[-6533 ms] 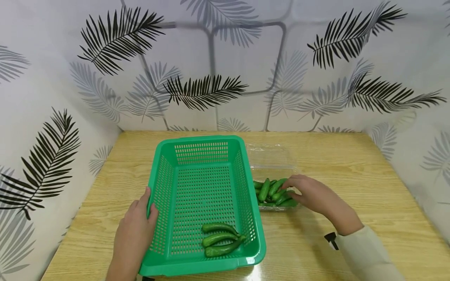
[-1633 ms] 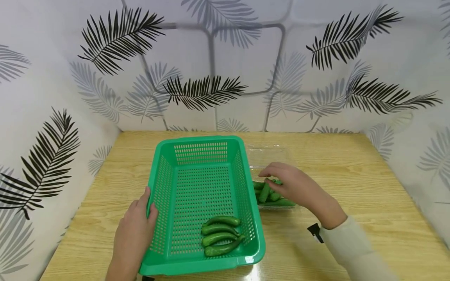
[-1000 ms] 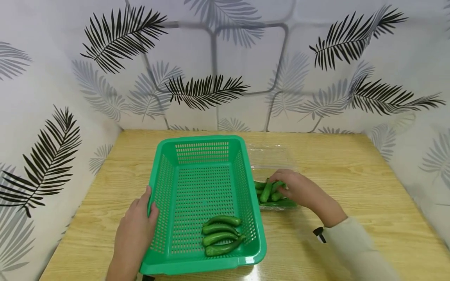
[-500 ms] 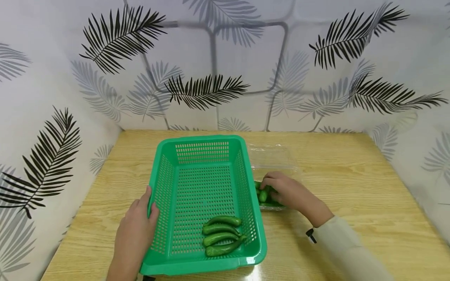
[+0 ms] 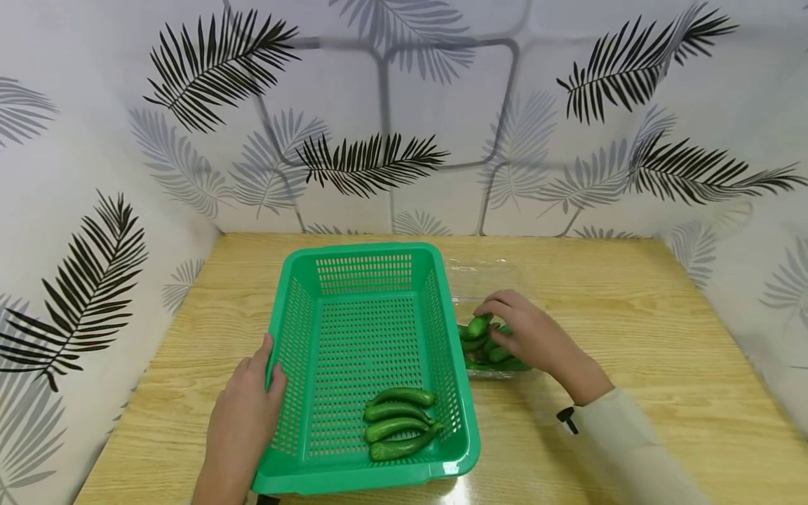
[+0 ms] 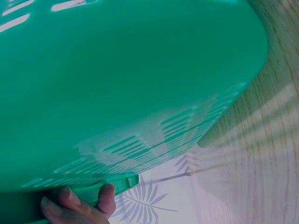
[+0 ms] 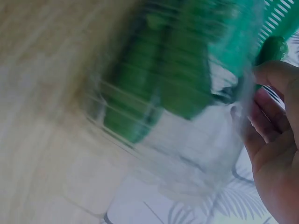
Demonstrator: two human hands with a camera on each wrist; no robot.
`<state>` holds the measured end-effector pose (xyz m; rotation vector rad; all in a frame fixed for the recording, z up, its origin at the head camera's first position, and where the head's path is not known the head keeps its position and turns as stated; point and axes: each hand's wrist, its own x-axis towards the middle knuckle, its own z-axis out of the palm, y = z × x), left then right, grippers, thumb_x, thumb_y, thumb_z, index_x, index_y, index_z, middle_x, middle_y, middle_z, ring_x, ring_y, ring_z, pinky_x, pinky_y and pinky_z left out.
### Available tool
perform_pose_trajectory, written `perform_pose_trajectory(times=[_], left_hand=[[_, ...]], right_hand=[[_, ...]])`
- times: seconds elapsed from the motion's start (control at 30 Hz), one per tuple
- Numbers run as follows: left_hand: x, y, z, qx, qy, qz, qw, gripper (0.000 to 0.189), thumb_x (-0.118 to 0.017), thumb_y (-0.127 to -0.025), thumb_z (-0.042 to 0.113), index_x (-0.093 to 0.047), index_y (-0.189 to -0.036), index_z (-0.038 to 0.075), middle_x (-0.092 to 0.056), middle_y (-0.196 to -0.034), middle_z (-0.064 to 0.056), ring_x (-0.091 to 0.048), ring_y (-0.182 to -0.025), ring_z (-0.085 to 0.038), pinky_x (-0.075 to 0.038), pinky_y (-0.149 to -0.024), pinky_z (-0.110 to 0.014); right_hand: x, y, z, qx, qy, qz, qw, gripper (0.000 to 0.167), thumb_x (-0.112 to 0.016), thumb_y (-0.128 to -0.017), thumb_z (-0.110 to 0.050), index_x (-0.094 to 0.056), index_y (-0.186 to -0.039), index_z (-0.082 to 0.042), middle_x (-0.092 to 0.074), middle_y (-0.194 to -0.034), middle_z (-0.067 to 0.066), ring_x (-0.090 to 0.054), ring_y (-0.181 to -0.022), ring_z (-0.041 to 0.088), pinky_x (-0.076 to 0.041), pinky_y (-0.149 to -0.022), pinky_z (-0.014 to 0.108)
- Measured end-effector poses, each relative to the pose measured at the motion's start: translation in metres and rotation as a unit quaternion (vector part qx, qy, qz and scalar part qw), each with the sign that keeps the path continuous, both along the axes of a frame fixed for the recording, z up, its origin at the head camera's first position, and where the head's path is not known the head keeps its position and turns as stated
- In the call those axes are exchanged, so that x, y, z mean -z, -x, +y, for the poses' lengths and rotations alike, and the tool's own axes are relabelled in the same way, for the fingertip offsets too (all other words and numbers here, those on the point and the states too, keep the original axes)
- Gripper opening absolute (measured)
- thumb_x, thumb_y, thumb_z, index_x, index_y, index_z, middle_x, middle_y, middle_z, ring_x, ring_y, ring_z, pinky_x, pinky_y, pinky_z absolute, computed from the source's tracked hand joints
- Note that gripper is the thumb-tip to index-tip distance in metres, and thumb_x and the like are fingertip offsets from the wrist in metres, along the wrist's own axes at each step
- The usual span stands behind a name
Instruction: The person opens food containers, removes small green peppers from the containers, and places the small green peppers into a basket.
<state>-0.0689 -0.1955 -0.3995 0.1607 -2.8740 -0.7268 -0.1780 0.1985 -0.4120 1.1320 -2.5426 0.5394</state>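
My left hand [image 5: 243,410] grips the left rim of a green plastic basket [image 5: 369,344]; in the left wrist view its fingertips [image 6: 106,198] curl around the rim. Several long green chili peppers [image 5: 398,428] lie side by side in the basket's near right corner. Over the clear plastic box [image 5: 499,374] on the right, my right hand [image 5: 530,333] pinches one green chili pepper [image 5: 479,326] between thumb and fingers. That same pepper shows beyond the thumb in the right wrist view, where the right hand [image 7: 275,126] is beside the box wall. More peppers [image 5: 500,349] lie in the box.
The box's transparent lid [image 5: 482,277] lies folded back behind it. The basket stands directly left of the box on a wooden table [image 5: 612,315]. A leaf-patterned backdrop [image 5: 435,196] rises behind and at both sides.
A further pepper has appeared in the basket since the earliest frame. My right hand has reached into the box and lifted a pepper from the pile. My left hand has stayed on the rim.
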Motion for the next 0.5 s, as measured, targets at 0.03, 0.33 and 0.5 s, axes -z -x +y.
perform_pose_trajectory(times=[0.03, 0.33, 0.5], left_hand=[[0.0, 0.0, 0.0, 0.001, 0.0, 0.0, 1.0, 0.05, -0.048, -0.094, 0.017, -0.038, -0.141, 0.001, -0.059, -0.093, -0.017, -0.044, -0.051, -0.019, -0.038, -0.042, -0.03], [-0.001, 0.0, 0.0, -0.001, -0.002, -0.009, 1.0, 0.051, -0.048, -0.095, 0.018, -0.037, -0.141, 0.002, -0.059, -0.096, -0.018, -0.044, -0.051, -0.02, -0.038, -0.043, -0.03], [-0.001, 0.0, 0.0, -0.003, 0.0, -0.002, 1.0, 0.05, -0.048, -0.094, 0.018, -0.038, -0.141, 0.003, -0.058, -0.092, -0.016, -0.043, -0.051, -0.021, -0.037, -0.043, -0.031]], right_hand=[[-0.002, 0.0, 0.001, 0.005, 0.004, 0.003, 1.0, 0.033, -0.071, -0.076, 0.001, -0.062, -0.106, -0.008, -0.055, -0.109, 0.006, -0.052, -0.102, 0.021, -0.048, -0.079, 0.034], [-0.022, -0.006, 0.005, 0.01, 0.024, 0.014, 0.9996, 0.035, -0.071, -0.078, -0.001, -0.065, -0.111, -0.009, -0.054, -0.109, 0.005, -0.052, -0.099, 0.019, -0.049, -0.074, 0.034], [-0.028, -0.01, 0.0, 0.001, 0.024, 0.025, 0.9994, 0.038, -0.073, -0.077, -0.002, -0.065, -0.113, -0.01, -0.056, -0.108, 0.004, -0.052, -0.098, 0.018, -0.049, -0.074, 0.033]])
